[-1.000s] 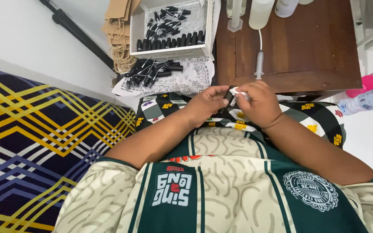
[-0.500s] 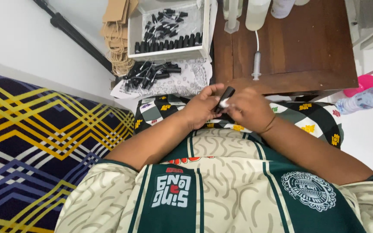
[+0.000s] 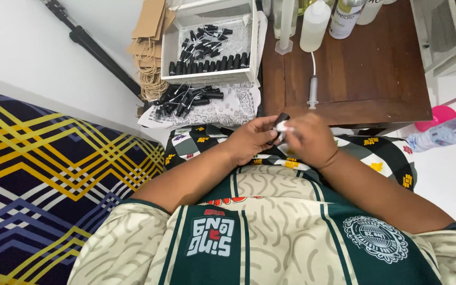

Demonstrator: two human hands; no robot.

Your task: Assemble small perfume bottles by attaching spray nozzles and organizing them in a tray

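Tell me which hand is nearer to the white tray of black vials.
Left. The left hand sits almost straight below the white tray, while the right hand lies further over, below the wooden table.

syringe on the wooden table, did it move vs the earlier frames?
No. The syringe lies at the same spot near the wooden table's front edge, tube running up to the white bottle.

Black vial (image 3: 281, 119) with a white label. Dark brown wood worktop (image 3: 376, 79). White tray (image 3: 212, 79) of black caps. Blanket (image 3: 43, 179) at left: navy with yellow and white crossing stripes. Shirt (image 3: 270, 232): cream squiggles, green stripes.
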